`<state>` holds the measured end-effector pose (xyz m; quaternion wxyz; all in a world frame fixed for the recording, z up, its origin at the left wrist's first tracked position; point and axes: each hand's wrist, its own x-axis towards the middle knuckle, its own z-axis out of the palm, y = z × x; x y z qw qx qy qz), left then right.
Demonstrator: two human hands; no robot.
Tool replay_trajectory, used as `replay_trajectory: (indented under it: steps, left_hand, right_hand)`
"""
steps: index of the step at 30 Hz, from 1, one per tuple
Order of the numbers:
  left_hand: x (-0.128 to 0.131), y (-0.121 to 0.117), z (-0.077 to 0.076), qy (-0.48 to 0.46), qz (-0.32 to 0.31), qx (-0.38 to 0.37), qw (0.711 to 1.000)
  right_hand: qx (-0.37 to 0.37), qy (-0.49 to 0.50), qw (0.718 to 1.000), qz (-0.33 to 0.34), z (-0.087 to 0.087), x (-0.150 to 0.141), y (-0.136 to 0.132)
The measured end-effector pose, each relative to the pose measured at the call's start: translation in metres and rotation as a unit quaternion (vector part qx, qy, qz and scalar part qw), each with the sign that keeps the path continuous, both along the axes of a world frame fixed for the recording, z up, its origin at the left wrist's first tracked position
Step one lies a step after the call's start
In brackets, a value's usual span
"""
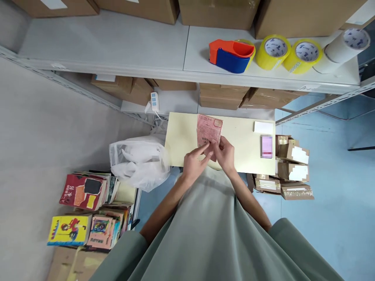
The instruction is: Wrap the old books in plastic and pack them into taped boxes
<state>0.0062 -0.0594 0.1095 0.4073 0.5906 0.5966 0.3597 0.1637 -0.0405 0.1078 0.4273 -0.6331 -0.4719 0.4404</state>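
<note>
A worn pink booklet (209,129) stands tilted over the pale yellow table (181,136). My left hand (195,162) pinches its lower edge with thumb and forefinger. My right hand (225,153) grips the same lower edge from the right, fingers curled around it. Both hands sit close together above the table's near edge, just beyond my grey-green clothing (213,230).
A phone (266,146) and a white slip (263,127) lie on the table's right. A white plastic bag (139,160) and stacks of books (88,210) sit on the left, small taped boxes (293,171) on the right. The shelf above holds a tape dispenser (231,55) and yellow tape rolls (288,51).
</note>
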Motion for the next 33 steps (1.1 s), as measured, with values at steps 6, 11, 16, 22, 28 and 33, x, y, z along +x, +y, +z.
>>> replay_trajectory:
  steps: [6, 11, 16, 22, 28, 33]
  left_hand:
    - [-0.054, 0.026, -0.005, -0.217, 0.049, -0.117, 0.968]
    - [-0.070, 0.026, 0.004, -0.282, 0.011, -0.196, 0.939]
    - [-0.070, 0.017, 0.010, -0.279, 0.030, -0.191, 0.940]
    - [-0.062, 0.013, -0.006, -0.218, 0.074, -0.112, 0.967]
    - [-0.026, -0.003, -0.027, 0.012, 0.083, -0.004, 0.997]
    - [0.002, -0.027, -0.033, 0.065, 0.030, -0.014, 0.997]
  right_hand:
    - [-0.033, 0.188, 0.979, 0.077, 0.006, 0.032, 0.012]
    - [-0.058, 0.228, 0.969, 0.074, 0.005, 0.035, 0.008]
    - [-0.063, 0.208, 0.972, 0.092, 0.001, 0.034, 0.005]
    - [-0.016, 0.105, 0.993, 0.043, -0.024, 0.024, 0.006]
    - [-0.045, 0.114, 0.987, 0.108, -0.035, -0.013, -0.010]
    - [-0.024, 0.078, 0.995, 0.064, -0.029, -0.015, -0.016]
